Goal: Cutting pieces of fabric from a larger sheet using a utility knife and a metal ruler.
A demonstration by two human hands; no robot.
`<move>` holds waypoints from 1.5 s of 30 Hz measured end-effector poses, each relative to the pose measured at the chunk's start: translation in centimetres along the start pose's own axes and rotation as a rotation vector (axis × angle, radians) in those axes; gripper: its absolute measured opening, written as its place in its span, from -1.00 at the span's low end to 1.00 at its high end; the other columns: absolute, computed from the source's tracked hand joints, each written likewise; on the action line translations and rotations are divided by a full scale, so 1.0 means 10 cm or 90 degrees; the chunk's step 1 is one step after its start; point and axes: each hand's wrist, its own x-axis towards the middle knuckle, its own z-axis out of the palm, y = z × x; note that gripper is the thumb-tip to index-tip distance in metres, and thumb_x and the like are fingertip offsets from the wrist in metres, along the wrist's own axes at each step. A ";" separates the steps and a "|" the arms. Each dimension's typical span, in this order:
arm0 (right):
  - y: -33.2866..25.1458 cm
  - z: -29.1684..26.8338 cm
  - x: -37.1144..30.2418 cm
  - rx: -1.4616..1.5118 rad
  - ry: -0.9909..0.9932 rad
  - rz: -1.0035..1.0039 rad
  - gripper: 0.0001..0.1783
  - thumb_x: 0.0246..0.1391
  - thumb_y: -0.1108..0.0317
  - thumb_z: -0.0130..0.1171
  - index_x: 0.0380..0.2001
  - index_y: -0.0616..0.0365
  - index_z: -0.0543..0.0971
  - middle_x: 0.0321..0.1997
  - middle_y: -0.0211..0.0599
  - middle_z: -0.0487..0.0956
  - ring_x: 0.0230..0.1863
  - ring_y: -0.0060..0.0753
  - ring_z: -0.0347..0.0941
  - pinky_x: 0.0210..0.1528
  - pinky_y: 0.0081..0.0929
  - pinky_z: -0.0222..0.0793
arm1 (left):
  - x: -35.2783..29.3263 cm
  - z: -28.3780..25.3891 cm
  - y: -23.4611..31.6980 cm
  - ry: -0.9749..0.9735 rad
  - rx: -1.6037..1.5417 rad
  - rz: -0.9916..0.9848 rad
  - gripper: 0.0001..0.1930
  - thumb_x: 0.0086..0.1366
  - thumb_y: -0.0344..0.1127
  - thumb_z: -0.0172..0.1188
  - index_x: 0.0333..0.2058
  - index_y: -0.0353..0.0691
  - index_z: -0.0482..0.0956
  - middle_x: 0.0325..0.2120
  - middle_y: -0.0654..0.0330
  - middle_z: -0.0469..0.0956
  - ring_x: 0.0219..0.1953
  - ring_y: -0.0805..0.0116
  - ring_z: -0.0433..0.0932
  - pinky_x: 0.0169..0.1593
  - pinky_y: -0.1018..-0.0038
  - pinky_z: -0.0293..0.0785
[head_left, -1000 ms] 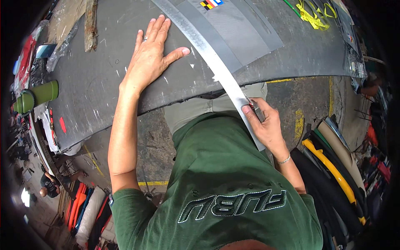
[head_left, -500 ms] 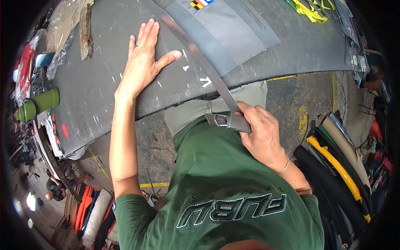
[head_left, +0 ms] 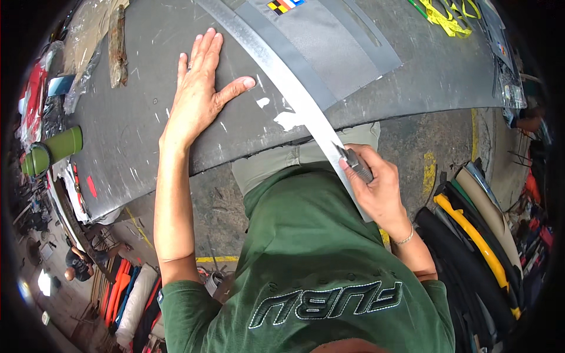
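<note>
My left hand [head_left: 197,97] lies flat on the dark grey tabletop [head_left: 135,117], fingers spread and holding nothing. In my right hand [head_left: 379,185], beyond the front edge of the table, is a dark grey utility knife [head_left: 360,166]. The same hand grips the near part of a long metal ruler [head_left: 294,91], which slants away to the far left across the table. Its bright, flat face shows. To the right of the ruler lies a grey fabric panel [head_left: 353,65] with a small coloured flag patch. Part of the ruler's near end is hidden by my fingers.
A wooden stick [head_left: 118,47] lies at the far left, and a green bottle [head_left: 62,142] at the left edge. Tangled yellow tape [head_left: 447,17] sits at the far right. Rolls of material [head_left: 471,235] stand right of me. A person [head_left: 79,262] is at lower left.
The ruler has turned from edge-on to showing its bright face. My right hand has shifted slightly right, and the knife has swung round within it. The left hand has barely moved.
</note>
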 end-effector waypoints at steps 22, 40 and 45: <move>-0.17 0.04 -0.09 -0.180 -0.029 -0.231 -0.26 -0.19 0.58 0.36 0.19 0.28 0.48 -0.18 -0.30 0.70 -0.24 -0.12 0.56 -0.18 -0.20 0.51 | 0.06 0.11 0.38 0.078 -0.046 0.016 -0.37 0.53 -0.37 -0.09 0.45 -0.52 -0.03 0.45 -0.35 0.06 0.52 -0.16 0.06 0.56 0.06 -0.04; 0.04 -0.16 0.03 0.051 -0.062 0.108 -0.60 0.29 0.18 0.33 0.03 0.26 0.62 -0.23 -0.23 0.69 -0.21 -0.54 0.55 -0.04 -0.47 0.47 | 0.06 0.04 0.35 0.054 -0.004 0.015 -0.51 0.53 -0.35 -0.06 0.38 -0.29 0.29 0.45 -0.06 0.19 0.50 -0.07 0.13 0.51 0.14 0.10; 0.07 -0.19 0.13 0.090 -0.092 0.094 -0.56 0.37 0.10 0.24 0.03 0.29 0.62 -0.18 -0.31 0.68 -0.13 -0.56 0.50 0.05 -0.48 0.41 | 0.14 0.04 0.40 0.105 -0.012 0.006 -0.44 0.49 -0.16 0.09 0.31 -0.42 0.34 0.38 -0.25 0.23 0.48 -0.21 0.13 0.53 0.04 0.03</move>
